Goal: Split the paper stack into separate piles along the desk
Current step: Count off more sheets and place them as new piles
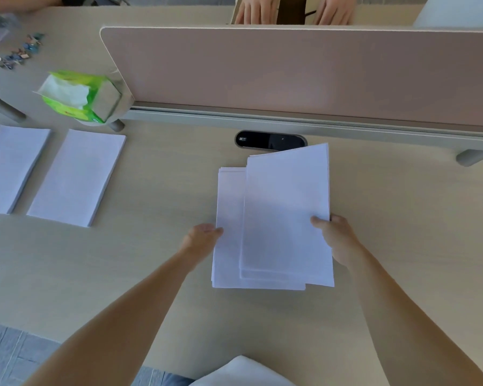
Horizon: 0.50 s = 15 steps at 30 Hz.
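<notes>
A: While the right hand (335,240) pinches a sheaf of sheets (287,210) at its right edge, thumb on top, where is the paper stack (227,246)?

B: Centre frame, flat on the counter (151,260), under the sheaf. Left hand (200,238) touches the stack's left edge; fingers hidden, grip cannot be told.

A: Piles?

B: Two. First pile (10,168) at far left, second pile (77,176) just beside it. Tissue pack (81,96) above them, upper left.
</notes>
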{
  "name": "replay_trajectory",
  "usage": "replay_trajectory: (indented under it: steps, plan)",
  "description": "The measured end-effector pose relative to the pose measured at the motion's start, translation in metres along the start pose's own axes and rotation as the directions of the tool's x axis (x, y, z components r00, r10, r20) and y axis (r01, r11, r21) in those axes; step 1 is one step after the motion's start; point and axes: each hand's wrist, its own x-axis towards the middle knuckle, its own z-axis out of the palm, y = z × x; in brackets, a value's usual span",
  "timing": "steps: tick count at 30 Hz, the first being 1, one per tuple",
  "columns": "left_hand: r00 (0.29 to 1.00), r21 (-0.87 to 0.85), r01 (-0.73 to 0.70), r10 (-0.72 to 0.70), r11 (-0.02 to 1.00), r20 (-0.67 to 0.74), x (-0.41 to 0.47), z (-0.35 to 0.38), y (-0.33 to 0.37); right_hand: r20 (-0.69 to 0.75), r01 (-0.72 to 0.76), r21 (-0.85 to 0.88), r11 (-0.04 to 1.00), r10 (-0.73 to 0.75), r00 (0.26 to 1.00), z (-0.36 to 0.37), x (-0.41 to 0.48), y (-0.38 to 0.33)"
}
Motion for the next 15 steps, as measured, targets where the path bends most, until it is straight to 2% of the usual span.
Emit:
replay_trajectory:
  steps: [3, 5, 9, 15]
  plan:
    - [0.998, -0.170, 0.063, -0.060, 0.983, 0.020, 0.009, -0.003, -0.003, 0.036, 0.002, 0.010, 1.000, -0.002, 0.999, 0.018, -0.001, -0.006]
    - [0.996, -0.203, 0.084, -0.086, 0.975, 0.002, 0.007, -0.006, 0.000, 0.037, 0.008, -0.003, 1.000, -0.008, 0.999, 0.035, -0.001, -0.010]
    - [0.992, -0.095, 0.078, -0.087, 0.992, -0.091, 0.008, -0.028, -0.009, 0.065, -0.009, 0.023, 1.000, 0.007, 0.998, 0.076, -0.008, -0.010]
    - [0.979, -0.102, 0.114, -0.129, 0.988, -0.157, 0.039, -0.100, -0.049, 0.135, -0.022, 0.048, 0.999, 0.015, 0.991, 0.161, -0.029, -0.003]
